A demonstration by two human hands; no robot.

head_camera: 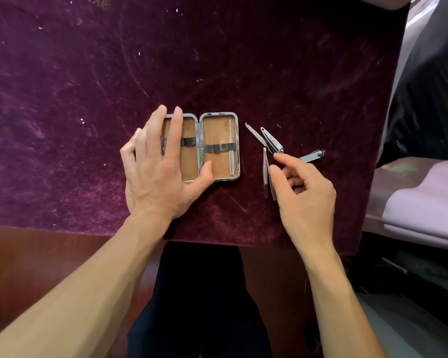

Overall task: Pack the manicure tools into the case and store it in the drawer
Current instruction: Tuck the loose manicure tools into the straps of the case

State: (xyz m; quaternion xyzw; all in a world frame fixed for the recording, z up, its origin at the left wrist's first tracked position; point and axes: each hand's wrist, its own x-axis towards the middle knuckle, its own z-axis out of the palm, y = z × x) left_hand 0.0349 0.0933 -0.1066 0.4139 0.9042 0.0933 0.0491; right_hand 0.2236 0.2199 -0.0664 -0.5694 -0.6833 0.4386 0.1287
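Observation:
A small metal-rimmed case [219, 115] lies open flat on the purple velvet cloth, tan lining and dark elastic bands showing. One thin silver tool [231, 148] sits strapped in its right half. My left hand [161, 166] lies flat over the left half, fingers spread. To the right lie tweezers [266, 174], a nail file [255, 134], a larger nail clipper [271, 141] and a smaller clipper [311, 155]. My right hand [303, 192] hovers over these, index finger and thumb apart near the tweezers and the large clipper, holding nothing.
The velvet cloth [114, 86] covers a dark wooden table [36, 254], its front edge near me. Pale lilac folded fabric [424, 202] and black plastic [429, 99] lie at the right. My dark-clothed legs are below.

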